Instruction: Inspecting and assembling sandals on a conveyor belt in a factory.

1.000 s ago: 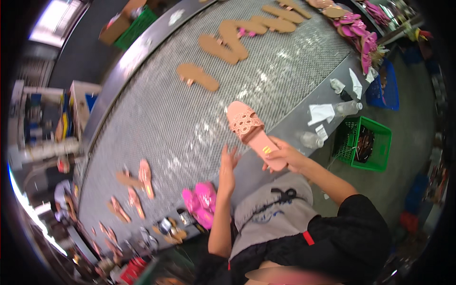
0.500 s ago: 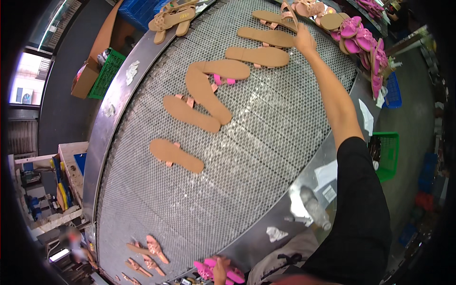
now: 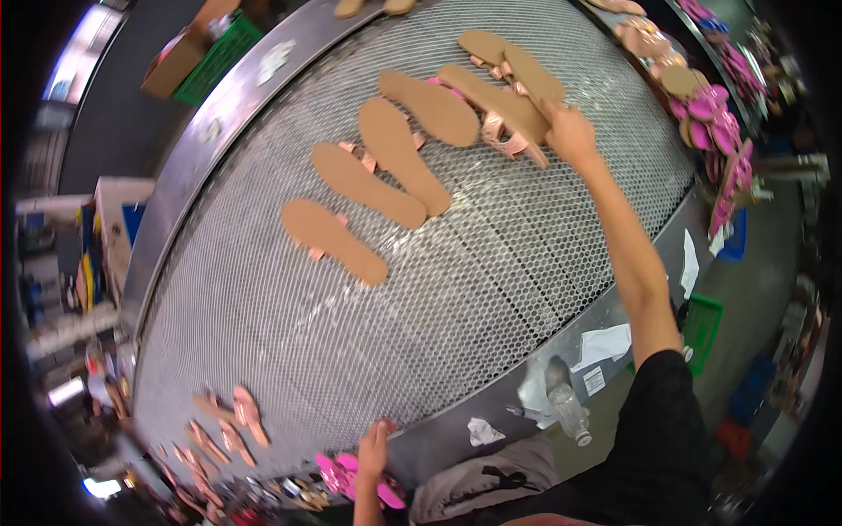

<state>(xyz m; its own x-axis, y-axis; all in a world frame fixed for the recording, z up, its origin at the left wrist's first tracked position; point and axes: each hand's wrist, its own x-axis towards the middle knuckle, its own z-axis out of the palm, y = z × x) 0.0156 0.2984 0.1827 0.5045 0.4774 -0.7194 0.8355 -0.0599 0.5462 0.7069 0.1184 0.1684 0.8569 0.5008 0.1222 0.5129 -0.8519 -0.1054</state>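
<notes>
Arm (image 3: 633, 263) outstretched from a black sleeve (image 3: 658, 438) at the lower right, the person reaches up the frame, elbow slightly bent, to a right hand (image 3: 572, 138) at the upper right of centre. That hand is turned palm down, its fingers drawn narrow, their tips pointing to the upper left. They meet the lower ends of two tan-soled sandals: a tilted sandal (image 3: 491, 95), its pink strap showing along the lower side, reaches left from the fingertips, while an upper sandal (image 3: 537, 74) lies just above them. Whether the fingers pinch either one, I cannot tell.

More tan soles (image 3: 333, 241) face up on the mesh belt (image 3: 491, 263), stepping down toward the left of centre.

At the lower middle, the left hand (image 3: 373, 451) is raised with its fingers bent close together; their grip cannot be made out. Magenta sandals (image 3: 336, 474) lie just beside it, to the left and below.
</notes>
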